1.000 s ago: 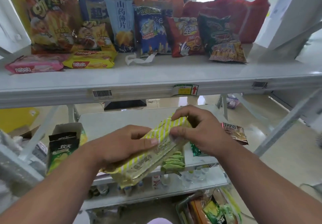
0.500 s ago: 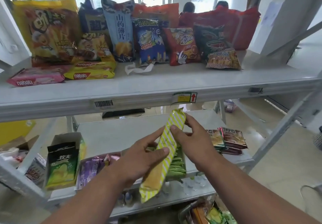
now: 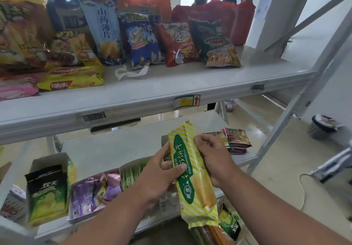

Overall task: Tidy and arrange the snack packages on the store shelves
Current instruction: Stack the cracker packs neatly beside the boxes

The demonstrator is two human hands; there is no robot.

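A long yellow-and-white striped biscuit packet with a green label stands nearly upright in front of the lower shelf. My left hand grips its left side, thumb across the label. My right hand holds its right edge with curled fingers. On the upper shelf stand several snack bags, among them a pale blue chips bag, a dark blue bag, a red bag and a green prawn-cracker bag. A yellow wafer pack lies flat at the left.
On the lower shelf sit a box with a black-and-green bag, an open box of purple packets, a box of green packets and small brown packets. A crumpled white wrapper lies on the upper shelf. Diagonal shelf braces run at right.
Both hands have turned the striped packet from lying flat and tilted to nearly upright with its green label facing me. My view has shifted closer to the shelves.
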